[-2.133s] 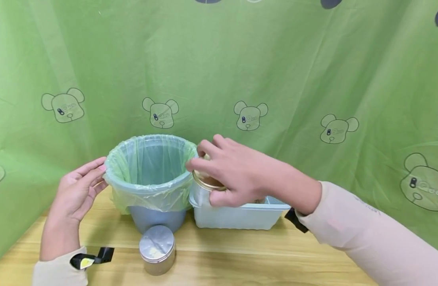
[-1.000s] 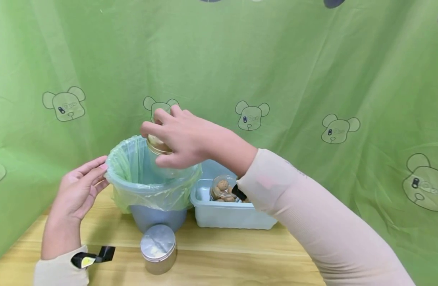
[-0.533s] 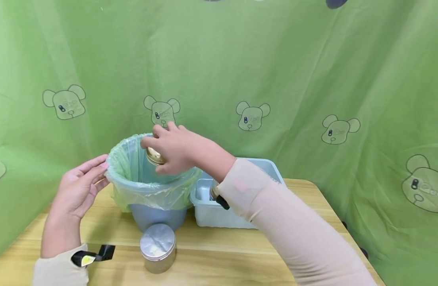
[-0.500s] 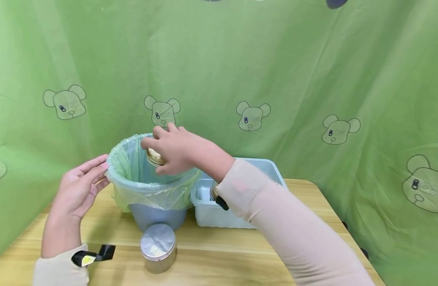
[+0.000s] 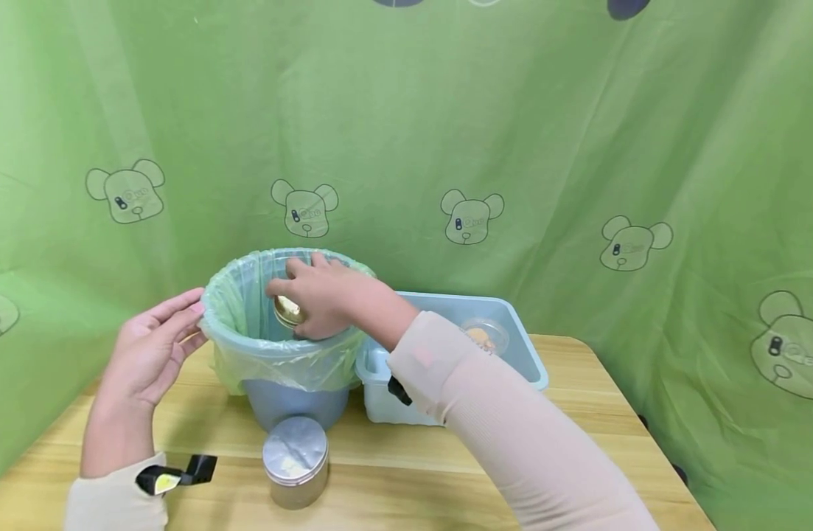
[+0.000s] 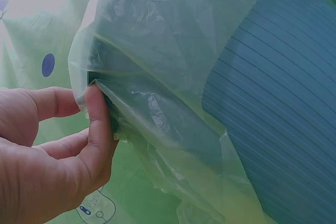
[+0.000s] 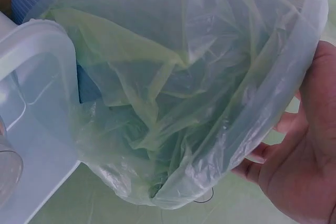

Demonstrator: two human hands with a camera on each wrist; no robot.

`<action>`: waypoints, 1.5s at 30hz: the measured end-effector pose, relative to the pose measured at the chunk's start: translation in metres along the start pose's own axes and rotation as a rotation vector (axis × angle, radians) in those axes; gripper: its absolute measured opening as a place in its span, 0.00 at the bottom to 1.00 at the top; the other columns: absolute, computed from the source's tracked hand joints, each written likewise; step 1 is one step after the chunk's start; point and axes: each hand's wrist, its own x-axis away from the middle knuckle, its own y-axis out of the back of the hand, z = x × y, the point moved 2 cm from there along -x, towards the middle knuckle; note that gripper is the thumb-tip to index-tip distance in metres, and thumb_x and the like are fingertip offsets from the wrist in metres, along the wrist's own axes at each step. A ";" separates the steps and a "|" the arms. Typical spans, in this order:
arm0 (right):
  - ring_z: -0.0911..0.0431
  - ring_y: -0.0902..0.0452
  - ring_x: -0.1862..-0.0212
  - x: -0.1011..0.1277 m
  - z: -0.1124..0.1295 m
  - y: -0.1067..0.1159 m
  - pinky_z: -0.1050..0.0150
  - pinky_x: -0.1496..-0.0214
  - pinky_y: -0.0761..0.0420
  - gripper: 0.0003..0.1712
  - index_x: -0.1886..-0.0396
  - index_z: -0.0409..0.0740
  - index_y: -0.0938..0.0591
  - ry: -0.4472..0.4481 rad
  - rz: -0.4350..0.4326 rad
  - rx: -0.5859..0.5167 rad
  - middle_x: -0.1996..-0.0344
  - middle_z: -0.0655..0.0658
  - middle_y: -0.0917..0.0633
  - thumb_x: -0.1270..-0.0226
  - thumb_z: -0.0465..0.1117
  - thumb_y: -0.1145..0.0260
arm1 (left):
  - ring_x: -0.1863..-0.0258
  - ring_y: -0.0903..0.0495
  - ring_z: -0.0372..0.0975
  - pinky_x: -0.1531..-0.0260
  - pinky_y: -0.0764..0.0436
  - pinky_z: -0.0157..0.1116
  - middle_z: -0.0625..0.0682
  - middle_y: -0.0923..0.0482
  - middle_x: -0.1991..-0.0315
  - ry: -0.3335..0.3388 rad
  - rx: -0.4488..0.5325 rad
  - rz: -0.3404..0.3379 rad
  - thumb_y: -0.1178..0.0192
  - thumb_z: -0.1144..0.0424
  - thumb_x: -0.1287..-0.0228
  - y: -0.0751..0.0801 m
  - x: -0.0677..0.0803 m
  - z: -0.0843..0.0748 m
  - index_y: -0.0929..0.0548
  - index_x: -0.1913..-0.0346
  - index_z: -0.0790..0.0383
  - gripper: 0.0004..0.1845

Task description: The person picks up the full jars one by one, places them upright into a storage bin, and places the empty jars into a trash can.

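Observation:
My right hand (image 5: 326,296) reaches down into the mouth of a blue bin (image 5: 293,402) lined with a thin green bag (image 5: 273,354). It grips a clear jar by its gold lid (image 5: 287,310); the jar's body is hidden below the rim. My left hand (image 5: 155,345) rests with straight fingers against the bin's left rim. In the left wrist view its thumb (image 6: 98,129) presses the bag (image 6: 157,77) against the rim. The right wrist view shows the bag (image 7: 173,103) from outside and part of my palm (image 7: 310,150), not the jar.
A pale blue tub (image 5: 522,350) stands just right of the bin, with a clear jar of brown lumps (image 5: 483,335) in it. A silver lidded tin (image 5: 295,451) stands on the wooden table (image 5: 512,457) in front of the bin. Green curtain behind.
My right hand took the gold-lidded jar from the tub, carried it left over the bin and has lowered it into the bin's mouth. The left hand has stayed at the rim.

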 end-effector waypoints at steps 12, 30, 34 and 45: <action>0.46 0.34 0.39 0.007 0.000 0.006 0.52 0.40 0.26 0.36 0.21 0.60 0.36 0.014 -0.055 0.049 0.30 0.47 0.32 0.25 0.59 0.39 | 0.59 0.13 0.38 0.56 0.14 0.33 0.51 0.11 0.55 0.001 -0.002 0.000 0.41 0.76 0.28 0.000 -0.001 0.000 0.12 0.49 0.62 0.13; 0.51 0.25 0.49 0.054 0.006 0.006 0.58 0.50 0.23 0.26 0.30 0.52 0.25 0.242 -0.410 0.163 0.44 0.49 0.20 0.22 0.55 0.43 | 0.59 0.12 0.38 0.55 0.14 0.34 0.51 0.11 0.55 -0.001 0.001 0.001 0.41 0.76 0.28 0.002 -0.001 0.003 0.12 0.49 0.62 0.12; 0.51 0.25 0.52 0.067 0.011 -0.004 0.58 0.52 0.23 0.23 0.34 0.50 0.22 0.323 -0.497 0.180 0.48 0.48 0.19 0.22 0.53 0.42 | 0.59 0.13 0.38 0.55 0.14 0.33 0.51 0.12 0.55 0.005 -0.005 -0.003 0.40 0.75 0.28 0.002 -0.001 0.003 0.12 0.49 0.62 0.12; 0.53 0.27 0.57 0.094 0.027 -0.030 0.62 0.56 0.26 0.17 0.41 0.50 0.21 0.453 -0.621 0.222 0.57 0.50 0.20 0.25 0.47 0.40 | 0.59 0.13 0.38 0.55 0.14 0.33 0.51 0.12 0.55 0.009 -0.006 -0.010 0.40 0.75 0.28 0.003 -0.001 0.001 0.12 0.49 0.62 0.12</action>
